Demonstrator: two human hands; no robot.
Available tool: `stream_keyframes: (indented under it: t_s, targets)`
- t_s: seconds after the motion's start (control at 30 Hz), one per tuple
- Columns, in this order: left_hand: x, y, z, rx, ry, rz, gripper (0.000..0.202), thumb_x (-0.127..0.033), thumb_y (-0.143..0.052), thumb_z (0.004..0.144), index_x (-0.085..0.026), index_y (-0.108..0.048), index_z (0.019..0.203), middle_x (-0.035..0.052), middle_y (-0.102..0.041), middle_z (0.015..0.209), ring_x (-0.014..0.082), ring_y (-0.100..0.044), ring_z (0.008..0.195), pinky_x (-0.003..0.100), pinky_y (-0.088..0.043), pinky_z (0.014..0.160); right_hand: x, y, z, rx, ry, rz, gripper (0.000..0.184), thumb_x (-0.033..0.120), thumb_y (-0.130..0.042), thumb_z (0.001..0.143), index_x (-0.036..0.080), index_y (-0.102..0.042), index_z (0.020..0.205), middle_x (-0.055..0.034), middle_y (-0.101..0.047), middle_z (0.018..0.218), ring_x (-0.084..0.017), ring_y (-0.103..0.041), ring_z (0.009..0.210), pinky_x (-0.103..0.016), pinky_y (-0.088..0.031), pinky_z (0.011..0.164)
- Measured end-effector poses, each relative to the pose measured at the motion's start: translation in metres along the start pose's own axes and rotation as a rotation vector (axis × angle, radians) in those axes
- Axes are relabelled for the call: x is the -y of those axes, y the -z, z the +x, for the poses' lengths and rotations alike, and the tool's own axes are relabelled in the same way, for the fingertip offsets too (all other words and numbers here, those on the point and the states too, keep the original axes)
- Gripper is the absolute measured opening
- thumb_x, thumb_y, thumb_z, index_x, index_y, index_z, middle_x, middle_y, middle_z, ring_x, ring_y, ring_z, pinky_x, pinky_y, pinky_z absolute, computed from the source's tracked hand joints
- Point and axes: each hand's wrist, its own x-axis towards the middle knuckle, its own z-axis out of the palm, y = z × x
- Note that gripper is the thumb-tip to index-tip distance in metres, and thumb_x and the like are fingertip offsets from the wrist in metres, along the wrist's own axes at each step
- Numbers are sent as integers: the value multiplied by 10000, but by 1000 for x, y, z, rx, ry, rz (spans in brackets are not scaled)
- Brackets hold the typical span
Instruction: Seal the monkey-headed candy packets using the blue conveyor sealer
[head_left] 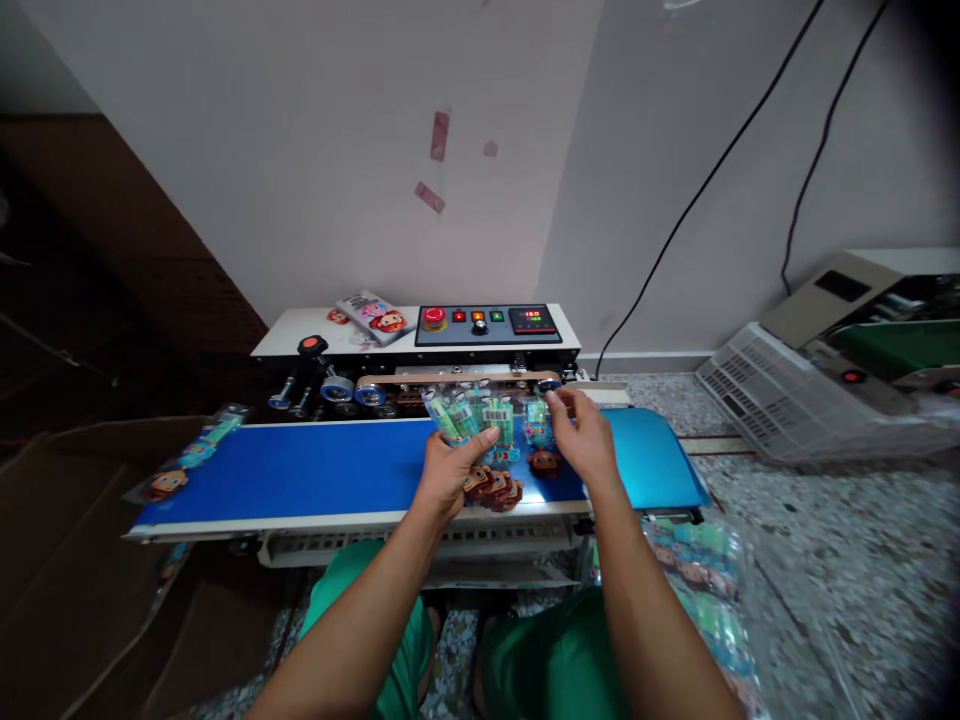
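My left hand (448, 470) grips a fanned bunch of clear packets (469, 420) with green and cartoon-monkey contents, held over the blue conveyor belt (315, 470) of a band sealing machine (420, 350). My right hand (581, 435) pinches the top of a single packet (538, 432) at the right of the bunch, close to the sealer's intake. One packet (196, 455) lies at the belt's far left end.
The machine's control panel (487, 323) has a red button and a lit display; a packet (373, 315) lies on its top. A cardboard box (82, 560) sits at left. More packets (701, 590) pile at my right knee. Another machine (840, 365) stands at right.
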Motion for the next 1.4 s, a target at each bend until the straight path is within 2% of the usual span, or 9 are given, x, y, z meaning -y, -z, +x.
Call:
stream_keyframes:
  t_s: [0.13, 0.27, 0.53, 0.77, 0.97, 1.17, 1.23, 1.33, 1.4]
  targets:
    - [2, 0, 1, 19, -7, -8, 359, -231, -793, 598, -122, -689, 923, 77, -731, 902, 213, -687, 799, 386, -523, 834, 28, -7, -25, 268, 59, 562, 365, 458, -477, 860, 194, -648, 1046, -36, -674, 920, -171, -601, 843, -273, -462, 741]
    - [2, -2, 0, 8, -18, -38, 356, -235, -792, 598, -127, -687, 921, 82, -730, 920, 228, -685, 837, 392, -521, 837, 39, -12, -34, 90, 41, 606, 311, 421, -527, 841, 186, -687, 966, -18, -672, 854, -166, -588, 812, -266, -453, 734]
    - [-1, 0, 1, -15, 31, 1, 330, -281, -796, 589, -113, -686, 851, 88, -723, 843, 230, -684, 777, 363, -564, 679, 21, 11, -24, -180, 82, 189, 341, 425, -376, 914, 177, -609, 885, 30, -517, 622, -99, -435, 563, -206, -334, 558]
    - [-3, 0, -1, 5, 35, 8, 334, -271, -796, 593, -106, -688, 861, 88, -715, 832, 205, -676, 743, 349, -566, 673, -37, 31, 7, -179, -99, -449, 313, 312, -359, 916, 149, -626, 909, -75, -634, 741, -162, -515, 627, -261, -263, 565]
    - [-2, 1, -2, 45, 62, 32, 315, -266, -786, 609, -114, -685, 866, 89, -717, 837, 199, -672, 732, 337, -562, 652, -34, 13, 20, -93, -275, -579, 311, 283, -367, 900, 139, -612, 1026, -140, -669, 867, -230, -604, 736, -290, -318, 602]
    - [1, 2, 0, 25, 63, 54, 310, -276, -796, 586, -112, -689, 827, 100, -722, 852, 218, -677, 743, 361, -564, 670, -9, -2, 13, -95, -69, -335, 382, 361, -395, 894, 114, -577, 1122, -160, -660, 965, -259, -599, 889, -340, -402, 741]
    - [2, 1, 1, 30, 52, 54, 324, -284, -796, 585, -115, -690, 841, 100, -726, 846, 226, -680, 746, 375, -562, 684, 4, -3, 2, -64, -22, -42, 407, 433, -423, 880, 145, -590, 1116, -125, -658, 999, -231, -595, 909, -331, -424, 775]
    - [4, -1, 1, 44, 14, 72, 372, -276, -800, 579, -120, -692, 899, 97, -728, 873, 226, -681, 785, 368, -547, 747, 26, -8, -18, 150, 40, 453, 367, 455, -472, 858, 197, -622, 1071, -57, -669, 974, -179, -602, 872, -287, -453, 758]
    - [5, -2, 1, 39, -17, 83, 402, -259, -807, 568, -122, -690, 927, 92, -725, 913, 217, -678, 807, 349, -534, 779, 39, -13, -30, 186, 75, 617, 287, 420, -518, 844, 198, -655, 964, -27, -670, 898, -158, -594, 827, -263, -451, 733]
